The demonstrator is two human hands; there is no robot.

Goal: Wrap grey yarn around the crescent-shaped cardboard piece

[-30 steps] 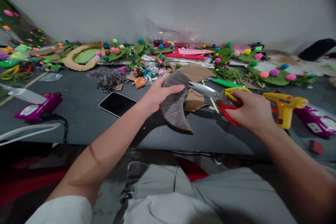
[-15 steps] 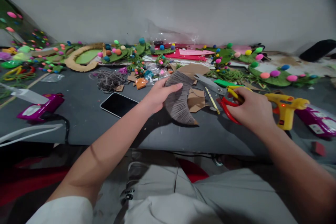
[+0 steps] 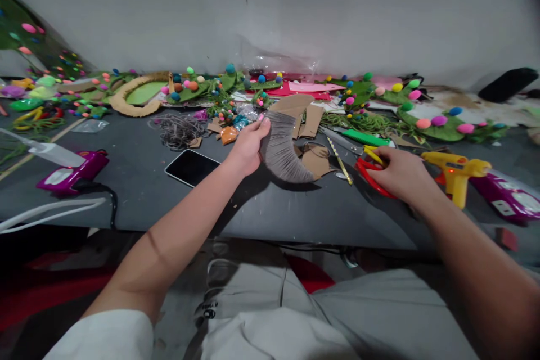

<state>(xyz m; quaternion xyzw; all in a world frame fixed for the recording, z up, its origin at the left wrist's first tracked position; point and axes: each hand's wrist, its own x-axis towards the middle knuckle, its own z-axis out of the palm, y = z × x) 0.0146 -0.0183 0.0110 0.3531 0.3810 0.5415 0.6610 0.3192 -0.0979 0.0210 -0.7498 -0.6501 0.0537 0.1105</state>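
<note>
My left hand [image 3: 250, 145] is closed on the outer edge of a crescent-shaped piece of cardboard wrapped in grey yarn [image 3: 282, 149]. The crescent is held above the table, its bare brown upper end showing. Further right, my right hand [image 3: 407, 173] has its fingers round the red and yellow handles of a pair of scissors [image 3: 371, 177]. The scissor blades point left and look low over the table; whether they touch it I cannot tell. Between the hands lie a yellow patterned stick [image 3: 340, 161] and cardboard scraps [image 3: 315, 160].
A phone [image 3: 192, 167] and a tangle of grey yarn [image 3: 179, 130] lie left. A yellow glue gun [image 3: 458, 171] stands right, beside a purple power strip [image 3: 506, 194]; another purple strip [image 3: 73, 171] is far left. Green pieces with pompoms [image 3: 439, 121] line the back.
My left hand has turned the crescent, so its lower tip sits higher and more of the bare cardboard end shows. The scissors in my right hand have dropped slightly.
</note>
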